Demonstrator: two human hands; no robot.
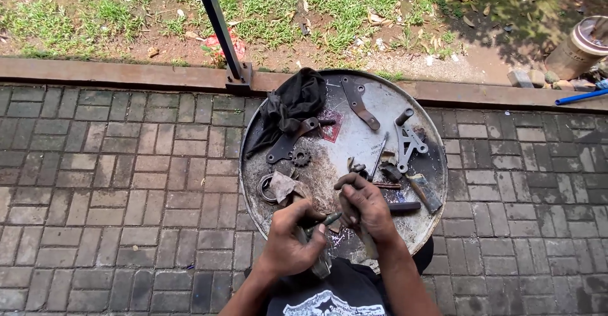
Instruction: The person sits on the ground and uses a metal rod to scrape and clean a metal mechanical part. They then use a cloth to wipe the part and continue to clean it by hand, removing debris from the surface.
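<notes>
Head view: a brick pavement with grass at 12 o'clock, and a round metal tray (pixel 437 164) full of greasy parts. The left hand (pixel 288 243) pinches a thin green tool (pixel 322 220); its long axis points to 2 o'clock, toward the right hand (pixel 364 207). The right hand is closed, but on what, I cannot tell. A sprocket (pixel 301 158) and a rag (pixel 291 104) lie at 12 o'clock.
</notes>
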